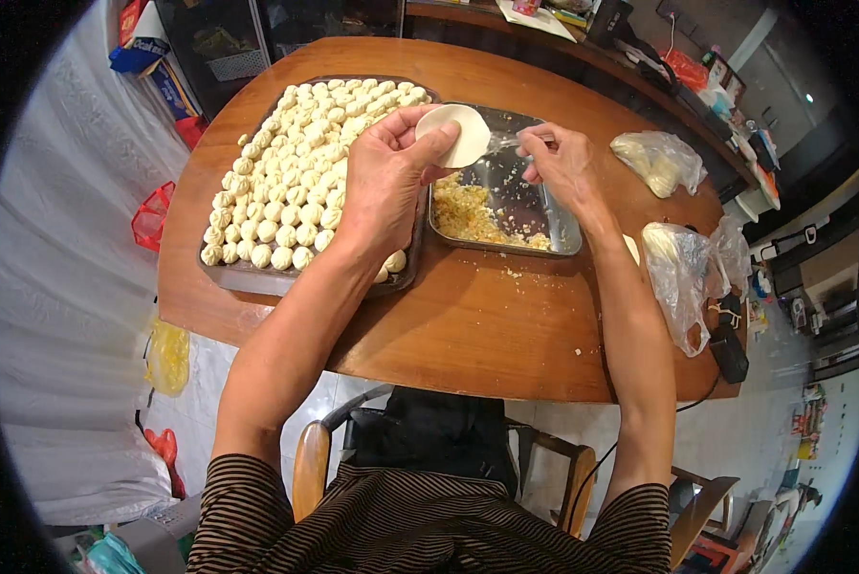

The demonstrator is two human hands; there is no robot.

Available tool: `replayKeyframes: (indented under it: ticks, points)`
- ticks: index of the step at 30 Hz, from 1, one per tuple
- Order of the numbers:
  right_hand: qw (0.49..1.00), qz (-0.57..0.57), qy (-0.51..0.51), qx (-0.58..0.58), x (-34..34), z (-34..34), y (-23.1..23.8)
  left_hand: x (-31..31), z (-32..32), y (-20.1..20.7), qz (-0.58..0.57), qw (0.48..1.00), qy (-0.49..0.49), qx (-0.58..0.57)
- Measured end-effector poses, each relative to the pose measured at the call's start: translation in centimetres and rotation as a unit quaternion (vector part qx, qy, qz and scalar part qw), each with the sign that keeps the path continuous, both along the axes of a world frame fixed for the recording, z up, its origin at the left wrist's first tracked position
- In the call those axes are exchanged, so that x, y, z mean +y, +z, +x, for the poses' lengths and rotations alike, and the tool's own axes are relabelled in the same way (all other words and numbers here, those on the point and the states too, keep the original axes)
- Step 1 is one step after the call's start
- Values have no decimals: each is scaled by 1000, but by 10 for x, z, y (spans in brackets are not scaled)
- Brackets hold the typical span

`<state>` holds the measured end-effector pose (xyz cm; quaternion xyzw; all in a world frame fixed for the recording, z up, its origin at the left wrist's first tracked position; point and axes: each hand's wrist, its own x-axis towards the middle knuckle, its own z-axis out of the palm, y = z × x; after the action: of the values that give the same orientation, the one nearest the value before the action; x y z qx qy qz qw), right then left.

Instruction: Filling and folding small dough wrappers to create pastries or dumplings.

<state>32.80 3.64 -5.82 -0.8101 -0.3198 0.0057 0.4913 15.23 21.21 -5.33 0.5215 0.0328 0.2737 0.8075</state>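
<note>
Pale, round, flat dough [472, 137] is pinched in my left hand [391, 167], near a shiny metal pan [517, 182] of crumbly yellow filling [468, 212]. My right hand [561, 163] pinches a thin, blurry, silvery tool [504, 143].

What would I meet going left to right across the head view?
White curtain, tray of small pleated dough pieces, round dough wrapper, right hand, clear plastic bags.

Striped shirt [401, 526]: black, thin tan lines. Left sleeve [236, 512] and right sleeve [640, 526] short, same cloth. Forearms [300, 335], left hand [388, 182] and right hand [561, 163] bare.
</note>
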Motion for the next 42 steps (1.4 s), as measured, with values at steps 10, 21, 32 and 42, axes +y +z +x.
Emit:
replayKeyframes:
  ticks: [10,21,32,42]
  points:
    - [997,-8,-21,-69,16,7,-3,4,2,6,-5,1000,18,1]
    - [995,-35,82,-35,10,-24,7,5,1,4,-20,999,22,-23]
    - [996,10,18,-83,11,-16,-2,4,2,4,-5,1000,17,-4]
    - [998,9,-30,-47,-11,-25,4,2,2,3,-18,1000,21,-13]
